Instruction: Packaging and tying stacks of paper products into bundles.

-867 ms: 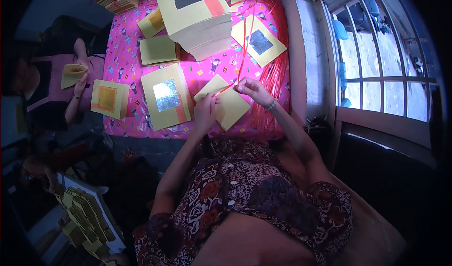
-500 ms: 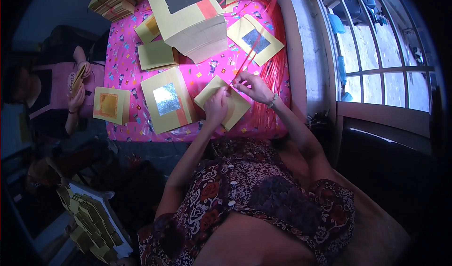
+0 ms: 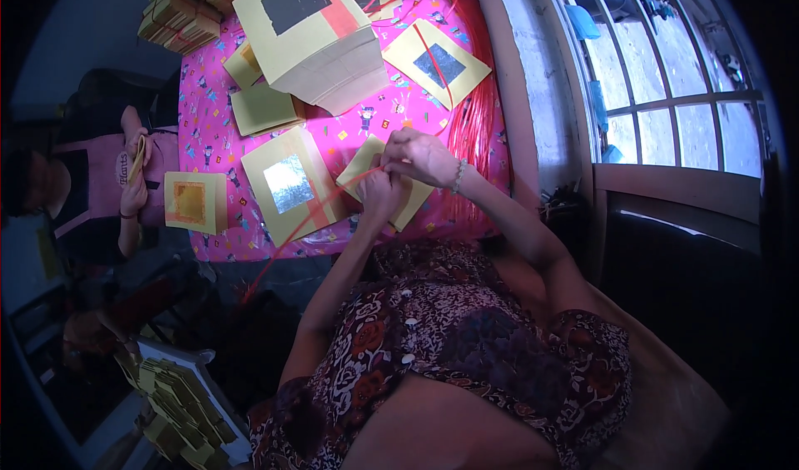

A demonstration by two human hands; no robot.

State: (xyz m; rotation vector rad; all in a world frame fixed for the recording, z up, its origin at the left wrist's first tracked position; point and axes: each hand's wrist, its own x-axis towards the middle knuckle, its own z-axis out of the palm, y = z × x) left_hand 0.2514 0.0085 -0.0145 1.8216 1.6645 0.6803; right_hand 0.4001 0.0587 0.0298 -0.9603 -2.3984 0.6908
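Note:
A small stack of yellow paper [image 3: 415, 203] lies at the table's near edge under both hands. My left hand [image 3: 381, 193] is closed over its top, with the fingertips pressed to the paper. Just above it, my right hand [image 3: 423, 159] is closed in a pinch on a thin red plastic strip [image 3: 315, 212]. From the fingers the strip runs down and left, past the table edge. The fingertips of both hands nearly meet, and where the strip crosses the stack is hidden. Left of the hands lies a larger yellow paper stack [image 3: 326, 170] with a shiny silver foil square.
A tall yellow paper stack [image 3: 329, 70] stands at the back of the pink patterned table [image 3: 218, 120]. Red strips [image 3: 483, 129] hang along its right side. Tied bundles [image 3: 179, 20] sit far left. At left, another person [image 3: 133, 174] holds folded paper. A barred window [image 3: 666, 79] is right.
My right hand has come left, close to my left hand. The red strip, which stretched up and right from the hands, now trails down and left. The whole view has shifted slightly.

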